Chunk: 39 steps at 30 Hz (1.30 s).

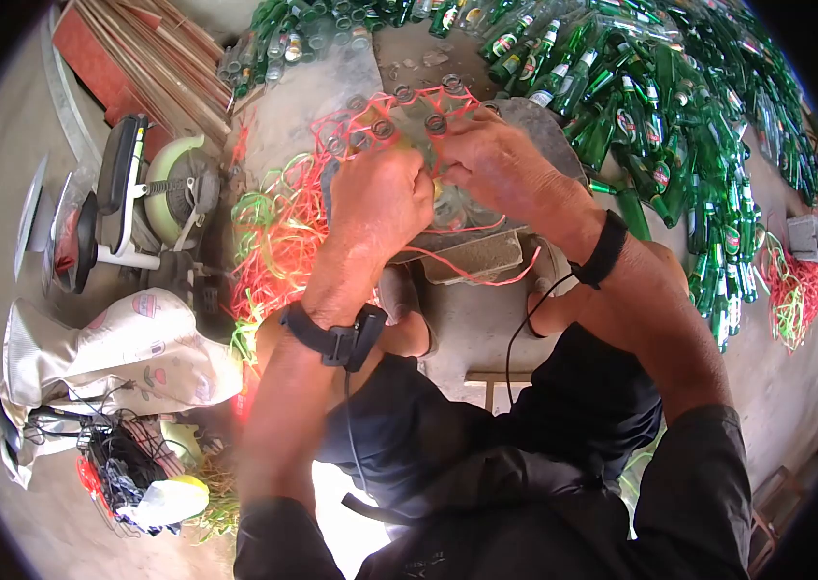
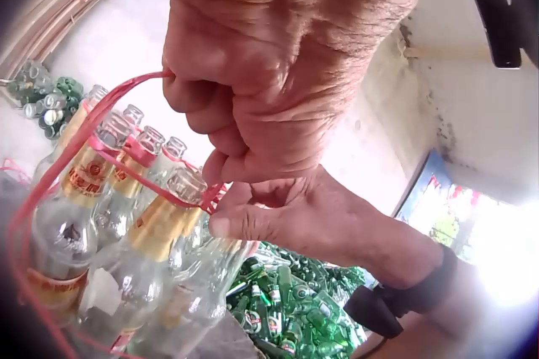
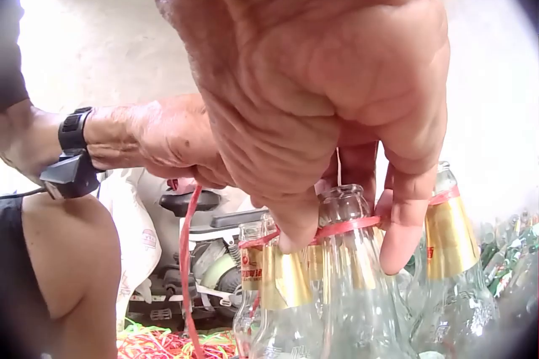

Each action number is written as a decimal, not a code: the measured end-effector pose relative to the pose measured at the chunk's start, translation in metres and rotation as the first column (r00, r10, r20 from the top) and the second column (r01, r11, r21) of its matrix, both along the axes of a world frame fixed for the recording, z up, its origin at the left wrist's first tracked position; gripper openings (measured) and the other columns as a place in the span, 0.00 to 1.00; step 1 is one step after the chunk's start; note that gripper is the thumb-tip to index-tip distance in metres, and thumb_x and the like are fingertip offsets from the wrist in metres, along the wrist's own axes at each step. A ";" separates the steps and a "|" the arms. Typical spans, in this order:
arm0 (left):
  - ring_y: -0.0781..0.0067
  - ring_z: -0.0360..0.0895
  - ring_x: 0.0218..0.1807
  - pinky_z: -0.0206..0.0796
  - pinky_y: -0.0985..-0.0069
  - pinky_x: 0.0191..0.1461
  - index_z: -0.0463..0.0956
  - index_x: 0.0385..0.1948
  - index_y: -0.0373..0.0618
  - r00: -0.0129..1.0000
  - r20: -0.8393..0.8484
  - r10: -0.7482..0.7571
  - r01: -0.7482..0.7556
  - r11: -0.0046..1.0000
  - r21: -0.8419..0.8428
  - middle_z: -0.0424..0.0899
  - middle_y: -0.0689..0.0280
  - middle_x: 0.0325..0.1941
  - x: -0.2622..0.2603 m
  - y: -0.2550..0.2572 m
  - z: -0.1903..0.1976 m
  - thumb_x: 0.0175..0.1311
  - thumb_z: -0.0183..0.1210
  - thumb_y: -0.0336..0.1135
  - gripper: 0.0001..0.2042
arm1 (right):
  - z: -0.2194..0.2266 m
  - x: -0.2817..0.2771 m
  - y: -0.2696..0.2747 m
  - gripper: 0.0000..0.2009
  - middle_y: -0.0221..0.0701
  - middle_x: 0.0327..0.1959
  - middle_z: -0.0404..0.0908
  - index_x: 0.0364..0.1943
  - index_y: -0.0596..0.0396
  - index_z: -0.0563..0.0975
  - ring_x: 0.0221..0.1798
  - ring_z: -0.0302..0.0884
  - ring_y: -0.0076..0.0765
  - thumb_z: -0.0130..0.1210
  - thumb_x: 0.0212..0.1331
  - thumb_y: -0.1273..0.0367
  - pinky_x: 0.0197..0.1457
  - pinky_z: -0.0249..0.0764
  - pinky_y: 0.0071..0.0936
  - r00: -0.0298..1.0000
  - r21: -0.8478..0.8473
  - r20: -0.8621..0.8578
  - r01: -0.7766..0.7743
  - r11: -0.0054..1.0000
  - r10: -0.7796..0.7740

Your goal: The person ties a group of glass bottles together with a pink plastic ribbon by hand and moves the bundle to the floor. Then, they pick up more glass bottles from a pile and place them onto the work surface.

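A group of clear glass bottles (image 2: 118,283) with gold neck labels stands upright, close together. Red plastic strap (image 2: 63,174) winds around their necks. My left hand (image 1: 380,198) is curled in a fist above the near bottles and grips the strap, whose length loops out from the fingers. Close beside it, my right hand (image 1: 515,169) pinches the strap by a bottle neck between thumb and fingers. In the right wrist view, its thumb and a finger straddle the neck of a clear bottle (image 3: 349,249) ringed with strap.
The bottles stand on a low stone-like slab (image 1: 559,150). Loose red and green strap (image 1: 278,232) is heaped at the left. Many green bottles (image 1: 641,126) lie piled at the back right. A scooter-like machine (image 1: 172,188) and a pale sack (image 1: 138,343) are on the left.
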<state>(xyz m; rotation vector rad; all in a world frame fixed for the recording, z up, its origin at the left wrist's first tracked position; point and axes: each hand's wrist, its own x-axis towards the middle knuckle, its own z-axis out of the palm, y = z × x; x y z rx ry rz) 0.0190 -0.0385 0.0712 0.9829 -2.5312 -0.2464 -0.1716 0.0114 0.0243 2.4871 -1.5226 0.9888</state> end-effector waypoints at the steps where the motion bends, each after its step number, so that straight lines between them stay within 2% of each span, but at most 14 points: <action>1: 0.40 0.81 0.29 0.72 0.53 0.32 0.79 0.21 0.41 0.999 0.042 -0.012 0.014 0.999 -0.036 0.80 0.49 0.24 -0.003 -0.004 0.002 0.58 0.60 0.30 0.07 | 0.000 0.000 0.000 0.08 0.37 0.37 0.81 0.35 0.57 0.81 0.50 0.79 0.52 0.65 0.50 0.73 0.58 0.76 0.45 1.000 -0.001 0.005 0.004 1.000 -0.004; 4: 0.39 0.80 0.29 0.72 0.52 0.32 0.79 0.21 0.41 0.997 0.060 -0.046 0.049 0.998 -0.048 0.80 0.49 0.24 -0.007 -0.013 0.005 0.57 0.60 0.30 0.06 | -0.004 0.000 0.000 0.08 0.36 0.38 0.82 0.35 0.57 0.82 0.52 0.78 0.51 0.65 0.50 0.73 0.59 0.75 0.44 1.000 0.006 0.021 -0.007 1.000 0.007; 6: 0.39 0.80 0.29 0.72 0.53 0.32 0.79 0.21 0.42 0.997 0.031 -0.066 0.067 0.997 -0.027 0.81 0.49 0.24 -0.009 -0.022 0.005 0.56 0.60 0.30 0.06 | -0.006 0.001 -0.001 0.06 0.28 0.34 0.84 0.28 0.50 0.85 0.46 0.84 0.37 0.62 0.46 0.68 0.58 0.77 0.36 0.998 -0.058 0.004 0.065 0.996 -0.065; 10: 0.42 0.80 0.28 0.71 0.57 0.32 0.82 0.23 0.42 0.990 0.084 -0.110 0.110 0.994 0.004 0.81 0.51 0.23 -0.013 -0.038 0.001 0.56 0.60 0.30 0.05 | -0.014 -0.002 -0.005 0.06 0.30 0.35 0.84 0.29 0.53 0.84 0.46 0.84 0.37 0.61 0.46 0.69 0.58 0.78 0.36 0.998 -0.046 0.059 0.036 0.998 -0.033; 12: 0.45 0.80 0.27 0.71 0.58 0.33 0.83 0.25 0.42 0.988 0.102 -0.119 0.119 0.993 0.007 0.81 0.51 0.22 -0.016 -0.045 0.002 0.56 0.61 0.31 0.05 | -0.015 -0.002 -0.006 0.06 0.30 0.36 0.84 0.29 0.51 0.85 0.47 0.83 0.37 0.61 0.46 0.69 0.57 0.78 0.34 0.992 -0.072 -0.087 0.083 0.994 -0.089; 14: 0.49 0.80 0.26 0.72 0.59 0.34 0.85 0.27 0.42 0.987 0.110 -0.116 0.100 0.984 0.145 0.81 0.52 0.22 -0.017 -0.051 0.003 0.56 0.61 0.31 0.05 | -0.014 -0.004 -0.003 0.06 0.30 0.37 0.83 0.28 0.51 0.85 0.48 0.83 0.37 0.61 0.46 0.68 0.57 0.79 0.33 0.989 -0.105 -0.117 0.076 0.992 -0.088; 18: 0.53 0.80 0.25 0.72 0.60 0.34 0.85 0.27 0.41 0.982 0.143 -0.122 0.096 0.981 0.171 0.80 0.51 0.22 -0.021 -0.068 -0.003 0.56 0.62 0.32 0.06 | -0.004 -0.005 0.003 0.06 0.28 0.37 0.84 0.27 0.50 0.86 0.50 0.81 0.35 0.61 0.45 0.68 0.57 0.79 0.32 0.979 -0.088 -0.187 0.068 0.994 -0.083; 20: 0.56 0.82 0.26 0.73 0.62 0.35 0.87 0.29 0.44 0.962 0.264 -0.075 -0.014 0.947 0.320 0.84 0.53 0.23 -0.024 -0.073 0.003 0.57 0.64 0.34 0.06 | -0.002 -0.006 0.004 0.06 0.28 0.37 0.84 0.28 0.50 0.86 0.49 0.82 0.36 0.61 0.45 0.68 0.57 0.78 0.32 0.981 -0.096 -0.184 0.040 0.995 -0.057; 22: 0.58 0.83 0.28 0.74 0.63 0.37 0.89 0.31 0.46 0.954 0.289 -0.077 -0.023 0.945 0.327 0.86 0.55 0.26 -0.023 -0.081 0.000 0.56 0.65 0.35 0.06 | -0.003 -0.007 0.003 0.06 0.29 0.37 0.84 0.28 0.51 0.86 0.49 0.82 0.36 0.62 0.44 0.69 0.57 0.78 0.32 0.983 -0.108 -0.183 0.014 0.994 -0.034; 23: 0.59 0.85 0.30 0.75 0.64 0.39 0.90 0.33 0.48 0.946 0.315 -0.081 -0.031 0.942 0.334 0.88 0.57 0.28 -0.021 -0.083 -0.003 0.56 0.66 0.36 0.07 | -0.006 -0.005 0.002 0.06 0.30 0.37 0.84 0.29 0.51 0.85 0.48 0.82 0.37 0.62 0.44 0.69 0.57 0.78 0.32 0.996 -0.075 -0.090 0.016 0.997 -0.023; 24: 0.59 0.85 0.30 0.75 0.64 0.39 0.90 0.33 0.48 0.945 0.316 -0.079 -0.032 0.943 0.332 0.88 0.57 0.28 -0.019 -0.083 -0.006 0.56 0.66 0.36 0.07 | -0.006 -0.004 0.001 0.07 0.31 0.37 0.84 0.29 0.52 0.85 0.47 0.83 0.38 0.62 0.44 0.70 0.57 0.78 0.32 1.000 -0.042 0.002 0.015 0.999 -0.015; 29: 0.56 0.88 0.40 0.78 0.62 0.48 0.91 0.37 0.54 0.927 0.374 0.036 -0.156 0.942 0.296 0.91 0.59 0.35 -0.010 -0.073 -0.009 0.55 0.68 0.39 0.09 | -0.004 -0.005 0.003 0.07 0.34 0.37 0.85 0.31 0.55 0.83 0.46 0.83 0.41 0.62 0.45 0.71 0.58 0.77 0.33 0.999 -0.048 -0.035 -0.016 0.999 0.014; 32: 0.53 0.88 0.41 0.78 0.60 0.49 0.91 0.38 0.55 0.905 0.416 0.091 -0.208 0.947 0.244 0.90 0.58 0.35 -0.011 -0.063 -0.001 0.55 0.68 0.40 0.10 | -0.005 -0.003 0.002 0.07 0.34 0.36 0.85 0.31 0.55 0.83 0.46 0.83 0.41 0.62 0.46 0.71 0.59 0.77 0.33 0.999 -0.056 -0.046 -0.011 0.998 0.008; 39: 0.48 0.87 0.43 0.78 0.55 0.50 0.90 0.36 0.53 0.918 0.370 0.144 -0.197 0.974 0.110 0.89 0.55 0.36 -0.007 -0.039 0.000 0.56 0.64 0.38 0.09 | -0.004 -0.005 0.000 0.08 0.34 0.36 0.85 0.31 0.54 0.84 0.47 0.83 0.40 0.63 0.46 0.68 0.61 0.75 0.35 0.999 -0.020 -0.034 -0.035 0.999 0.034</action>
